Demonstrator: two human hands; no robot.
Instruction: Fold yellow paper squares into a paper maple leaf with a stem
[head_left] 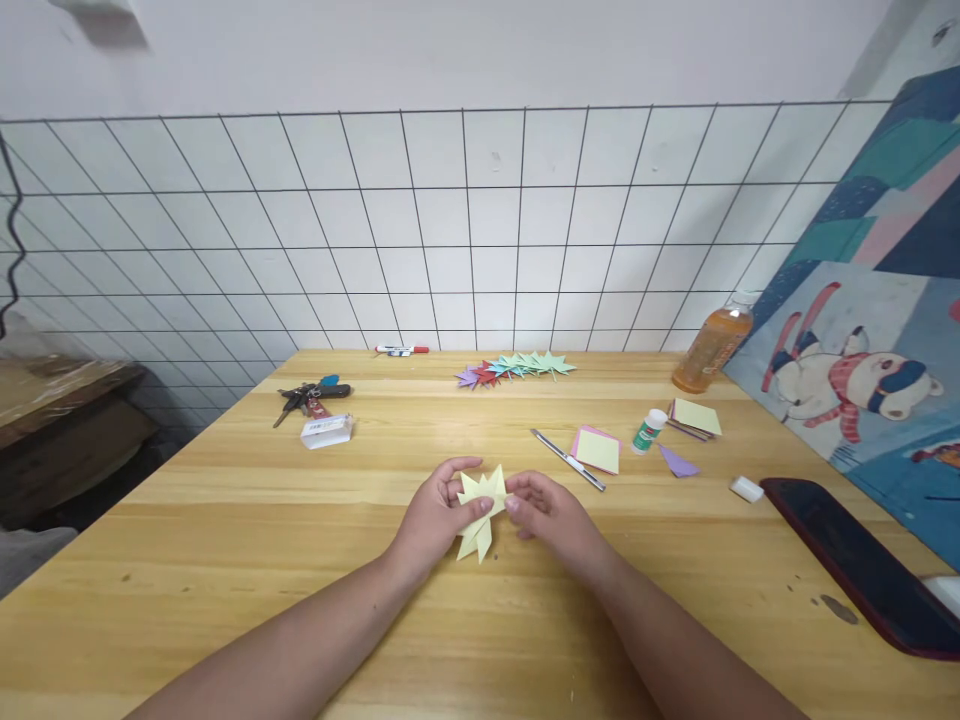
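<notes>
Between my two hands is a pale yellow folded paper leaf (484,490) with several pointed tips, held a little above the wooden table. My left hand (442,510) grips it from the left, thumb pressed on its front. On the other side, my right hand (551,510) pinches its right edge between thumb and fingertips. Farther back lies a row of similar folded paper leaves (517,368) in purple, red, blue and green. Right of my hands are a utility knife (568,460) and a stack of square paper sheets (598,451).
A glue stick (649,431), a purple folded paper (679,461), more paper squares (694,416), an eraser (746,489), a phone (847,560) and a drink bottle (714,342) are on the right. Keys (311,397), a small white box (327,431) and a marker (402,350) are left and behind.
</notes>
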